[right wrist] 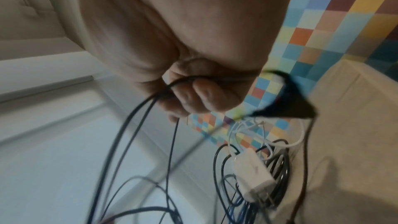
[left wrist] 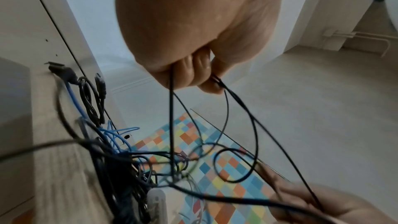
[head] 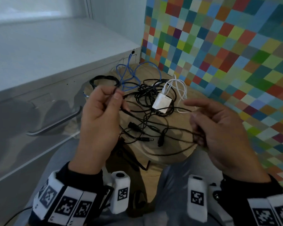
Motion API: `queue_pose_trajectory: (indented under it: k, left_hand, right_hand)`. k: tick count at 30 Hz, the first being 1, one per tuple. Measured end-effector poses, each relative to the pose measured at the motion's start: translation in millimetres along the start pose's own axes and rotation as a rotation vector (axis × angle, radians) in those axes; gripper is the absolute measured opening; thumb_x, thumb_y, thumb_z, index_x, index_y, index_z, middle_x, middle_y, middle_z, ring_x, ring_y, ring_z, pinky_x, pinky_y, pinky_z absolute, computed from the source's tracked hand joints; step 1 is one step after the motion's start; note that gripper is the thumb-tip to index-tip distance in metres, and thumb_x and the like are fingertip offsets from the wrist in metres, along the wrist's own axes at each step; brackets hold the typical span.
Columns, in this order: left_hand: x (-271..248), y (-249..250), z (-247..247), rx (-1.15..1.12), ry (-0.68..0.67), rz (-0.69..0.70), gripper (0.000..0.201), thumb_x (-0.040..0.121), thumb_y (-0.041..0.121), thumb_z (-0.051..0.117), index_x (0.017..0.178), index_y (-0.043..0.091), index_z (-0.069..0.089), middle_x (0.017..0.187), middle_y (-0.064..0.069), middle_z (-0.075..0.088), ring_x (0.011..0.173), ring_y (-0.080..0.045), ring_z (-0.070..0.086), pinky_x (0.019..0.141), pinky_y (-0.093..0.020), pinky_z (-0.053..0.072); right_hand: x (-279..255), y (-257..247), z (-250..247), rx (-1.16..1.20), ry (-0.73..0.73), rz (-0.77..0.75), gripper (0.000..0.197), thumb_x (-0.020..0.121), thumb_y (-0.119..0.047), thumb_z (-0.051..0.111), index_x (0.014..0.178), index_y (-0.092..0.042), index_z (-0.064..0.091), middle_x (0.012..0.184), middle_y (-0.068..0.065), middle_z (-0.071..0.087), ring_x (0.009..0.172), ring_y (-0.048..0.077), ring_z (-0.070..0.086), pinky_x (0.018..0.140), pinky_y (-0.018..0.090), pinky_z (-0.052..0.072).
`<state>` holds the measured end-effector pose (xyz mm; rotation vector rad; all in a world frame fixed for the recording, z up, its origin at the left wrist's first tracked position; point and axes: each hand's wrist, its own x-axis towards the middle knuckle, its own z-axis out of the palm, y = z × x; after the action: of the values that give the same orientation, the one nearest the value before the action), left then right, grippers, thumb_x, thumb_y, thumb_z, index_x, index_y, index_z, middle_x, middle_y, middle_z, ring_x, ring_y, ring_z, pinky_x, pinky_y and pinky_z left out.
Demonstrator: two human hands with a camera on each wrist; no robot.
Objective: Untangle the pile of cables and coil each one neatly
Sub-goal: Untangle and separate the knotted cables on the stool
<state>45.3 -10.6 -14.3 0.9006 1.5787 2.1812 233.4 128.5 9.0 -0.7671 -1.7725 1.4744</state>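
A tangle of cables lies on a round wooden stool (head: 178, 157): several thin black cables (head: 147, 97), a blue cable (head: 129, 77) and a white cable (head: 181, 88) with a white charger block (head: 162, 101). My left hand (head: 103, 110) is raised over the stool's left side and pinches a thin black cable (left wrist: 171, 117) between thumb and fingers. My right hand (head: 219, 132) hovers at the stool's right and its curled lower fingers grip loops of thin black cable (right wrist: 133, 117), while the index finger points left. The strands run from both hands down into the pile.
A white cabinet (head: 55, 66) with a metal drawer handle (head: 55, 123) stands close on the left. A wall of multicoloured squares (head: 227, 51) rises behind and to the right. Black plugs (head: 147, 139) lie on the stool's near half. My legs are under the stool's front edge.
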Motion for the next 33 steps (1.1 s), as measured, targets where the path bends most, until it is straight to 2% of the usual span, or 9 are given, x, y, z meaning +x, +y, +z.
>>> queue_pose_trajectory:
  k: [3,7,11,17,20,23,26,30,33]
  left_hand:
    - [5.9,2.3,-7.5,-0.059,0.165,-0.029,0.018,0.107,0.017,0.05,0.092,0.023,0.058,0.071,-0.004,0.056,0.05,-0.005,0.042,0.047,-0.015,0.032]
    - [14.6,3.9,-19.4,-0.101,0.353,-0.042,0.023,0.105,0.016,0.052,0.085,0.025,0.059,0.06,0.008,0.047,0.052,-0.007,0.039,0.045,-0.023,0.029]
    - [16.6,1.7,-22.5,-0.072,0.382,-0.045,0.023,0.106,0.015,0.047,0.091,0.024,0.061,0.056,0.008,0.045,0.053,-0.008,0.041,0.048,-0.026,0.037]
    - [15.8,-0.2,-20.8,-0.079,0.375,-0.066,0.026,0.108,0.018,0.041,0.095,0.025,0.062,0.058,0.006,0.049,0.057,-0.009,0.046,0.051,-0.026,0.041]
    - [15.9,-1.8,-20.1,-0.042,0.391,-0.059,0.024,0.107,0.017,0.041,0.099,0.025,0.062,0.06,0.007,0.052,0.059,-0.008,0.049,0.054,-0.028,0.042]
    - [19.2,-5.4,-27.2,-0.021,0.409,-0.06,0.026,0.1,0.005,0.049,0.113,0.026,0.058,0.074,0.004,0.06,0.063,-0.01,0.053,0.06,-0.03,0.045]
    - [19.5,-10.8,-31.5,0.129,0.322,-0.025,0.043,0.094,0.002,0.058,0.125,0.032,0.053,0.105,0.003,0.063,0.085,-0.01,0.06,0.076,-0.03,0.054]
    - [9.3,-12.8,-18.7,0.595,0.129,0.068,0.027,0.088,0.021,0.073,0.102,0.044,0.067,0.146,0.008,0.039,0.13,-0.008,0.05,0.11,-0.038,0.046]
    - [-1.9,-1.7,-7.6,0.61,-0.019,0.231,0.014,0.086,0.022,0.075,0.092,0.033,0.069,0.115,0.017,0.061,0.099,0.003,0.061,0.086,-0.018,0.052]
  right_hand:
    - [4.5,-2.2,-15.9,0.101,0.165,-0.007,0.028,0.102,0.001,0.05,0.101,-0.014,0.074,0.064,0.006,0.046,0.049,0.019,0.035,0.049,0.031,0.023]
    - [10.8,-2.7,-37.6,0.257,0.355,-0.057,0.024,0.105,-0.004,0.047,0.104,-0.013,0.07,0.076,0.004,0.057,0.055,0.018,0.049,0.056,0.031,0.047]
    - [17.7,2.8,-56.1,0.328,0.428,-0.103,0.029,0.104,0.001,0.044,0.115,-0.006,0.07,0.109,0.01,0.069,0.07,0.021,0.063,0.077,0.037,0.059]
    - [15.3,-3.9,-58.2,0.334,0.384,-0.023,0.02,0.105,-0.008,0.05,0.107,-0.013,0.07,0.095,0.003,0.07,0.051,0.014,0.047,0.048,0.025,0.038]
    - [11.3,-5.7,-55.2,0.207,0.299,-0.01,0.018,0.105,-0.014,0.052,0.103,-0.013,0.07,0.081,0.004,0.063,0.046,0.015,0.033,0.044,0.026,0.023]
    - [11.6,-3.8,-53.5,0.098,0.305,-0.044,0.016,0.103,-0.013,0.057,0.1,-0.015,0.073,0.076,0.003,0.062,0.044,0.011,0.033,0.042,0.023,0.025]
    - [8.4,-3.1,-49.0,0.091,0.229,-0.053,0.009,0.094,-0.016,0.069,0.095,-0.021,0.076,0.075,0.004,0.063,0.047,0.011,0.036,0.043,0.022,0.028]
    - [3.7,-4.1,-34.1,0.04,0.095,-0.061,0.024,0.073,-0.024,0.075,0.096,-0.022,0.077,0.073,0.003,0.06,0.047,0.013,0.036,0.043,0.022,0.031]
    - [2.7,-3.3,-23.3,0.008,0.044,-0.079,0.025,0.075,-0.013,0.075,0.1,-0.018,0.075,0.075,0.004,0.061,0.045,0.007,0.04,0.043,0.017,0.034]
